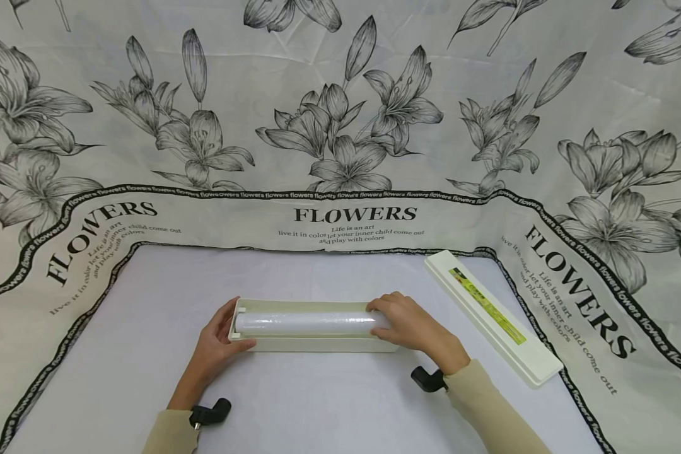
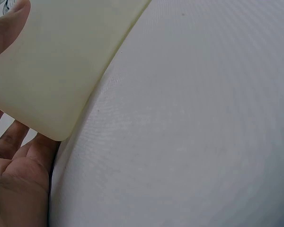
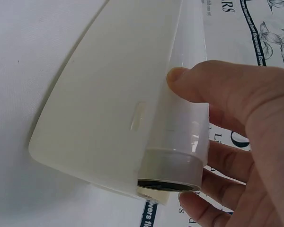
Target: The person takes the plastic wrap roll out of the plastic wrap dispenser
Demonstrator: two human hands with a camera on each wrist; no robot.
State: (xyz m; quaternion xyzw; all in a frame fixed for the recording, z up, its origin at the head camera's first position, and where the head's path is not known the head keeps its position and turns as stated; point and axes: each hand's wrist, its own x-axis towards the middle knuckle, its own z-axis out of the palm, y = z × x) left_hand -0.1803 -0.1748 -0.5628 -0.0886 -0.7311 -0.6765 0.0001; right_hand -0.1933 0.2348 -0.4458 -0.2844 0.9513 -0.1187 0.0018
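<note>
A long cream dispenser box (image 1: 329, 345) lies across the middle of the white cloth, its top uncovered. Inside it sits a roll of cling film (image 1: 309, 323), glossy and clear. My left hand (image 1: 214, 347) holds the box's left end, thumb along the front wall and fingers round the far side. In the left wrist view the thumb lies on the box's plain wall (image 2: 61, 66). My right hand (image 1: 405, 323) grips the roll at its right end. The right wrist view shows the roll's hollow core (image 3: 173, 184) sticking up past the box wall (image 3: 90, 104), between thumb and fingers.
A cream lid (image 1: 488, 318) with a yellow-green label lies slanted at the right, across the cloth's printed border. The white tablecloth (image 1: 295, 403) carries a black-edged FLOWERS band, and flower-printed fabric (image 1: 340, 63) rises behind. A black wrist camera mount (image 1: 211, 413) sits at each wrist.
</note>
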